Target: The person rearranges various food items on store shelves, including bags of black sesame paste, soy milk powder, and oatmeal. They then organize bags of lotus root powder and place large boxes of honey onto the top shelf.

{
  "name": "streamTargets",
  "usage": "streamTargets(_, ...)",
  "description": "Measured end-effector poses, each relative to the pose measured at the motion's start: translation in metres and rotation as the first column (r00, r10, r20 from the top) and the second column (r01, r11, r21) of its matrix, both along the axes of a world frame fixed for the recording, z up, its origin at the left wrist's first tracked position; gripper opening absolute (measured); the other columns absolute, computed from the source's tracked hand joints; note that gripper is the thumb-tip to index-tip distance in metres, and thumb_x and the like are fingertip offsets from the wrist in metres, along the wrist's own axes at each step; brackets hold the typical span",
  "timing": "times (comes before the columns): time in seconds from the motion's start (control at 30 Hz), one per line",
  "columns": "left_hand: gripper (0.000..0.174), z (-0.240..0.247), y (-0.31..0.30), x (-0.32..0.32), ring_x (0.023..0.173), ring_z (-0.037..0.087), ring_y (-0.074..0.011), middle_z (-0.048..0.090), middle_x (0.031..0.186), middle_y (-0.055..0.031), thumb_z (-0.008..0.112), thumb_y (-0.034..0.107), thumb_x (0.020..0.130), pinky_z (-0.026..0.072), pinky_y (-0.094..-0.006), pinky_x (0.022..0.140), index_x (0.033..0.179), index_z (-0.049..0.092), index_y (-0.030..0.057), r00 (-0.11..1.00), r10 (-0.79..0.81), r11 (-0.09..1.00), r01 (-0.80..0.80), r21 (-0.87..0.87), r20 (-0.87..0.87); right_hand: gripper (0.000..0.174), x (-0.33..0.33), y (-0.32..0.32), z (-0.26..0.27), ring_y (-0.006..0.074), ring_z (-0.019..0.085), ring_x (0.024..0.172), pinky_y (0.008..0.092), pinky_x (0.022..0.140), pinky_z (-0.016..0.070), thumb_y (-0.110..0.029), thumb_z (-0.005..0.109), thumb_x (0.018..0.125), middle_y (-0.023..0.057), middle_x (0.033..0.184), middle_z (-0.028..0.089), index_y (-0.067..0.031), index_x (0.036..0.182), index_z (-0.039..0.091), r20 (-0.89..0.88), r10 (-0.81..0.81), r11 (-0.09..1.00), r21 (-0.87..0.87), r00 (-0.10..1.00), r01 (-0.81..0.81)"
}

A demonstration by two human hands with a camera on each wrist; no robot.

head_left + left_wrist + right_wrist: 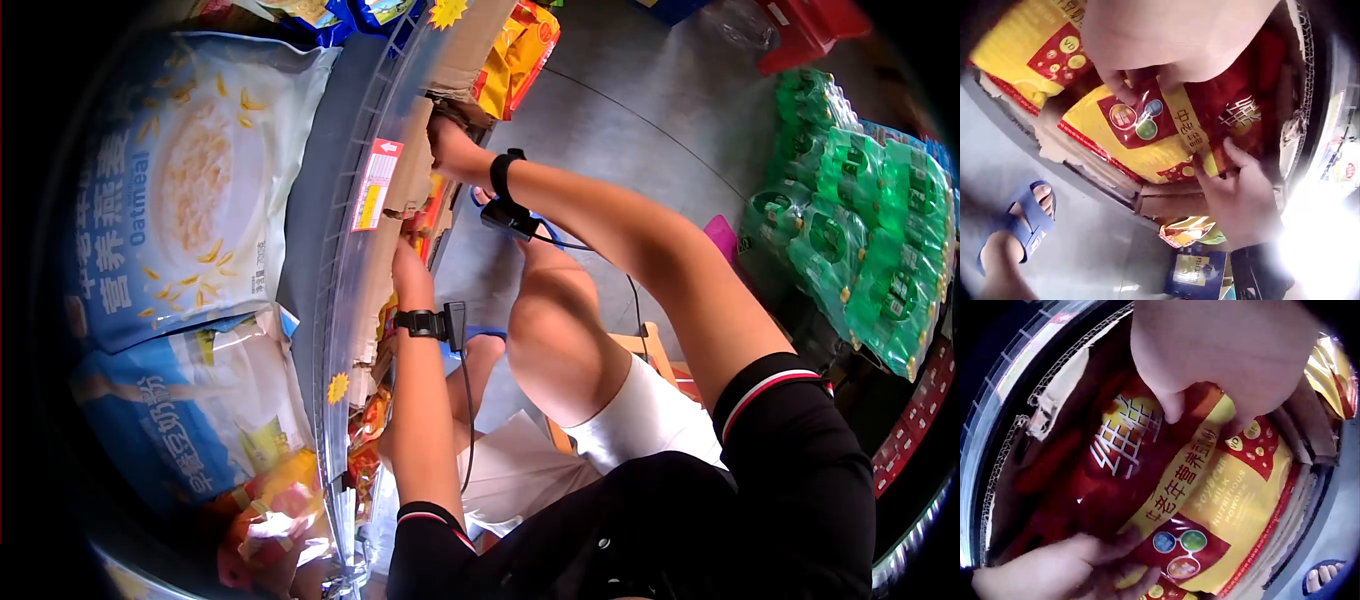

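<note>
A red and yellow bag of soybean milk powder lies in a cardboard box with torn edges. My right hand grips one end of the bag, thumb on the red side and fingers by the yellow corner. At the other end my left hand holds the bag, its thumb and fingers bent over the edge. A second bag of the same kind sits beside it in the left wrist view. From the head view, both hands reach into the box and the cardboard partly hides their fingers.
A clear shelf rail runs beside the box. Above it lie an oatmeal bag and another blue and white bag. Green bottle packs stand to the right. A yellow package is beyond the box.
</note>
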State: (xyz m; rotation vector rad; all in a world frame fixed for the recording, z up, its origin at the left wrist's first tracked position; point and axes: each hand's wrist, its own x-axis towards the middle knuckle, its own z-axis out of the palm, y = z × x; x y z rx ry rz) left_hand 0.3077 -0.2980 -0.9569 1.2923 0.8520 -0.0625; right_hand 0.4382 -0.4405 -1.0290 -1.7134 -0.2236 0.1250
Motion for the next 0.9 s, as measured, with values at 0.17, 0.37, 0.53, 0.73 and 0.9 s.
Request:
streamTargets(0.17,0.021,-0.035,0.039,0.003,0.103,0.064,-0.0173,0.066,0.116,-0.0064,0.058,0.013,0.100,0.0512,-0.0268,0.092,0.119,0.063,0.0047,0.994,-0.023,0.991,0.037,-0.127,0.108,0.058,-0.021,0.001,0.067,0.0331,0.050,0.132,0.0380,0.112,0.0373,0.000,0.073,0.078,0.0187,0.136,0.059,-0.0005,0.133,0.055,-0.076,-0.038,0.998,0.051,0.996,0.042)
streamTargets(0.37,0.025,-0.064,0.034,0.002,0.108,0.062,-0.0159,0.065,0.120,-0.0066,0.058,0.015,0.102,0.0485,-0.0270,0.100,0.124,0.062,0.0024,0.999,-0.020,0.982,0.026,-0.187,0.032,0.046,0.010,0.010,-0.008,0.0374,0.062,0.115,0.0406,0.099,0.0497,-0.010,0.071,0.077,0.0245,0.119,0.066,0.0040,0.120,0.063,-0.074,0.134,0.836,-0.527,0.988,-0.153)
streamTargets(0.53,0.033,-0.043,0.025,0.001,0.115,0.060,-0.0152,0.063,0.127,-0.0052,0.057,0.022,0.103,0.0451,-0.0296,0.104,0.130,0.060,0.0037,0.993,-0.110,0.984,0.113,-0.138,0.033,0.038,0.015,0.016,-0.050,0.0438,0.064,0.101,0.0434,0.092,0.0515,-0.007,0.063,0.076,0.0285,0.100,0.068,0.0078,0.111,0.065,0.179,0.101,0.908,-0.418,0.979,-0.017)
streamTargets(0.73,0.049,-0.059,0.056,-0.033,0.131,0.050,-0.0194,0.055,0.142,-0.0054,0.061,0.034,0.100,0.0386,-0.0384,0.110,0.143,0.052,0.0124,0.975,-0.213,0.946,0.220,-0.239,0.054,0.057,-0.047,-0.036,0.044,0.0465,0.055,0.119,0.0477,0.099,0.0492,0.005,0.055,0.083,0.0280,0.137,0.050,0.0010,0.140,0.046,0.384,-0.010,0.951,-0.281,0.923,0.128)
streamTargets(0.9,0.032,0.003,0.053,-0.094,0.106,0.065,-0.0198,0.068,0.113,-0.0064,0.066,0.024,0.098,0.0518,-0.0351,0.092,0.125,0.064,0.0062,0.899,-0.388,0.904,0.414,0.104,-0.205,0.059,-0.108,-0.102,0.074,0.0447,0.058,0.119,0.0478,0.101,0.0498,0.002,0.053,0.086,0.0253,0.137,0.052,-0.0026,0.145,0.044,-0.057,0.098,0.909,-0.402,0.994,-0.113)
